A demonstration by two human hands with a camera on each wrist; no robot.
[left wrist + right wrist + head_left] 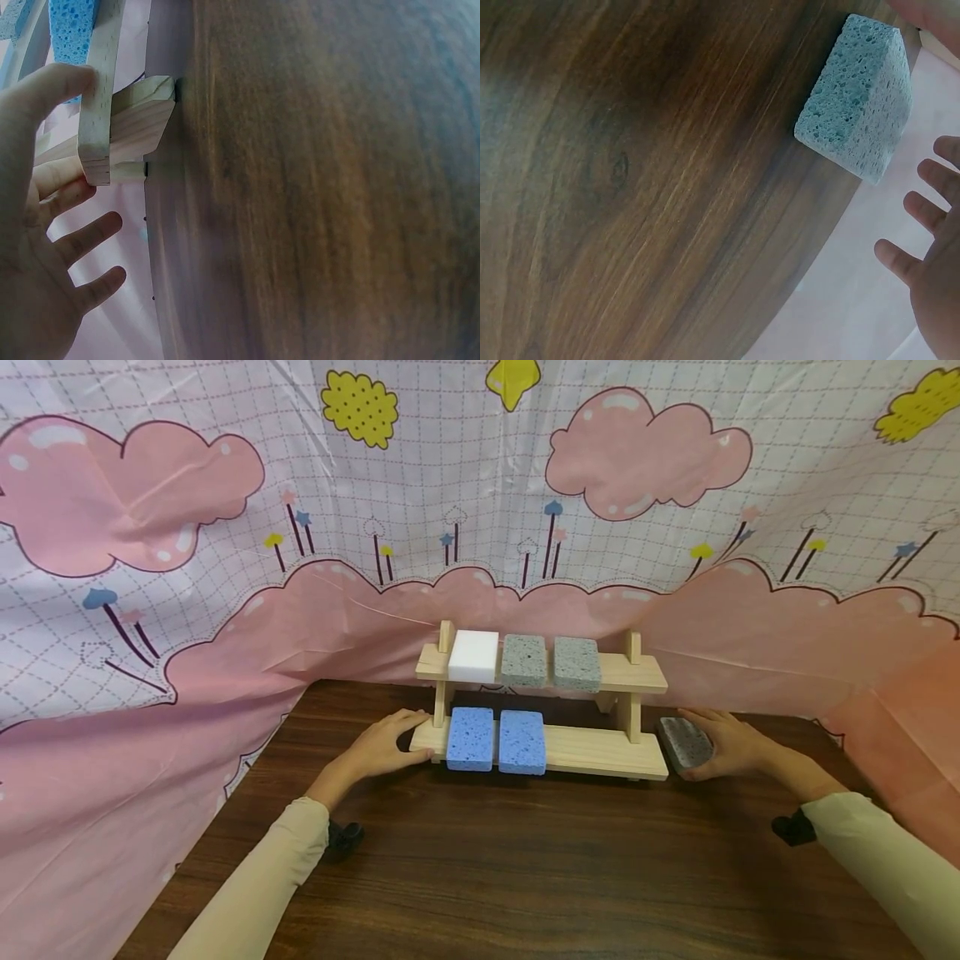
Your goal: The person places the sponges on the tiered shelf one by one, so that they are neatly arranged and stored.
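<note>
A two-tier wooden shelf point(600, 752) stands on the table. My left hand point(382, 747) holds the left end of its lower board point(97, 135), the thumb at the front edge and a finger at the end; the other fingers are spread. Two blue sponges point(470, 739) sit side by side on the lower tier. On the upper tier are a white sponge block point(474, 656) and two grey sponges point(524, 660). My right hand point(723, 743) is around a dark grey sponge point(686, 745) right of the shelf. Its fingers are spread and apart from this sponge point(855, 97) in the right wrist view.
Dark wood-grain table point(555, 868) spreads in front of the shelf. A pink and white cloud-print cloth point(480, 485) hangs behind and at both sides. The shelf has upright posts point(630, 717) at its left and right.
</note>
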